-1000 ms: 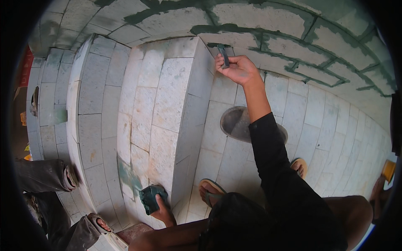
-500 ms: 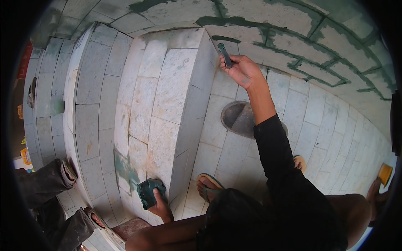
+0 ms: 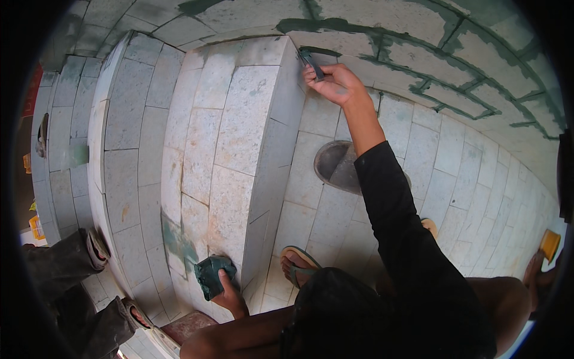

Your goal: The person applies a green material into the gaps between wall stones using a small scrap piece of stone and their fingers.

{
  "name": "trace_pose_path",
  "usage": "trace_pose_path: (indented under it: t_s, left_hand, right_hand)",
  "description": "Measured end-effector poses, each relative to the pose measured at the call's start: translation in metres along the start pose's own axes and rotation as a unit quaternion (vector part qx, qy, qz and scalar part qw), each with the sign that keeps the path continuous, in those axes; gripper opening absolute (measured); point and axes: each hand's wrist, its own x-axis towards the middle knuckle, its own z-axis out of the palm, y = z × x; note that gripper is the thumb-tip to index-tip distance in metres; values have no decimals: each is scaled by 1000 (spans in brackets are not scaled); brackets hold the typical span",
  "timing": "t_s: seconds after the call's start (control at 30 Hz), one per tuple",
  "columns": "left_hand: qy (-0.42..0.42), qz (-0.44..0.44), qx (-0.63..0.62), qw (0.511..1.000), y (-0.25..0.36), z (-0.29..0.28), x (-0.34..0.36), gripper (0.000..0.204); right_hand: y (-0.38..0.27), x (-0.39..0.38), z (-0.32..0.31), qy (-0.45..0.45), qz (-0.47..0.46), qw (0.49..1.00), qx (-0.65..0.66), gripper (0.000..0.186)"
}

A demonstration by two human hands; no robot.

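Note:
My right hand (image 3: 327, 84) grips a narrow dark tool (image 3: 313, 66) smeared with green paste, its tip at a green line on the tiled wall (image 3: 412, 24) beside the step's upper corner. My left hand (image 3: 230, 296) holds a dark green, paste-covered slab or container (image 3: 210, 272), its exact kind hard to tell, on or just above the lower end of the pale tiled step (image 3: 230, 119). Green paste lines many wall joints and stains the step near my left hand. A grey oval pan or mat (image 3: 332, 161) lies on the floor partly behind my right arm.
More tiled steps (image 3: 125, 155) descend to the left, where another person's dark-trousered legs (image 3: 60, 263) and sandalled feet are. My own sandalled foot (image 3: 296, 266) is on the tiled floor (image 3: 448, 167). A yellow container (image 3: 549, 245) and another bare limb stand at the far right.
My right hand dipped slightly away from the wall, then moved up and left, bringing the tool back to it. A longer green line shows there. My left hand shifted slightly left and up in view.

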Motion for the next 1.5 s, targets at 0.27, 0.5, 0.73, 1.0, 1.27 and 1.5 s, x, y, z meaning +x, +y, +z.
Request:
trace_pose_path:
  t_s: [0.27, 0.5, 0.73, 1.0, 1.27, 1.5]
  left_hand:
    - [-7, -20, 18, 1000, 14, -3, -1, 24]
    - [-17, -4, 29, 999, 7, -2, 1, 25]
    - [0, 15, -12, 1000, -8, -3, 2, 29]
    - [-14, -3, 7, 1000, 4, -3, 1, 28]
    - [4, 12, 7, 1000, 8, 1, 0, 20]
    - [-13, 14, 45, 999, 15, 0, 1, 17]
  right_hand:
    - [8, -39, -11, -40, -71, 994, -68, 26]
    - [10, -3, 16, 3, -19, 998, -53, 27]
    - [-1, -7, 10, 50, -5, 997, 52, 30]
    - [-19, -63, -7, 24, -105, 994, -2, 27]
    - [43, -56, -13, 38, -218, 941, -257, 28]
    - [49, -68, -15, 35, -320, 906, -275, 36]
